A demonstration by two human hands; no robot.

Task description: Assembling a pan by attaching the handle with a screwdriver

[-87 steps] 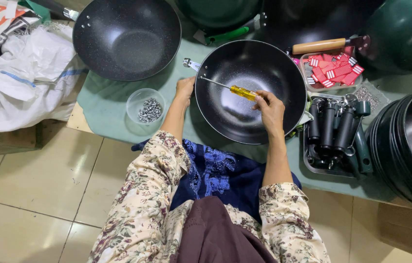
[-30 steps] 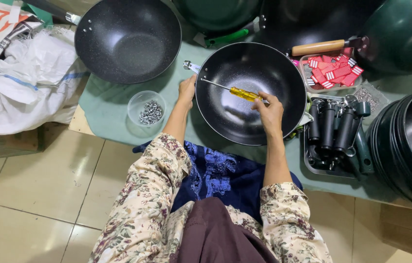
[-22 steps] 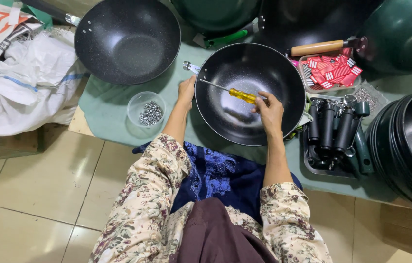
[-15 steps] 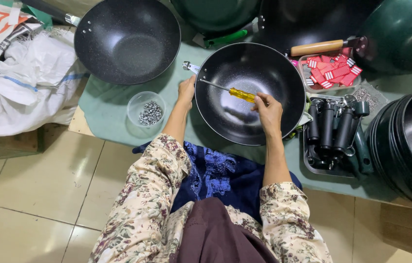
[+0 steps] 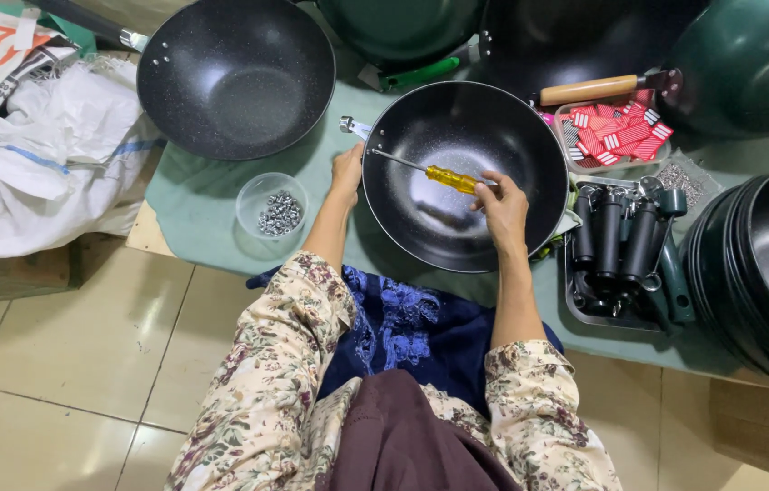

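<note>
Two hands at black wok (image 5: 466, 218): right hand (image 5: 503, 202) closed round yellow-handled screwdriver (image 5: 451, 179), tip at left rim; left hand (image 5: 346, 170) grips wok's left edge

Both forearms, in floral sleeves, extended away from the body toward the far side. The left hand (image 5: 346, 169) lay with its fingers curled in a light grip, wrist straight. The right hand (image 5: 503, 202) was closed in a pinch grip, knuckles up, with the thumb and fingertips pointing left.

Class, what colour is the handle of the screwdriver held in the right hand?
Yellow: the screwdriver handle, seen in the head view.
</note>
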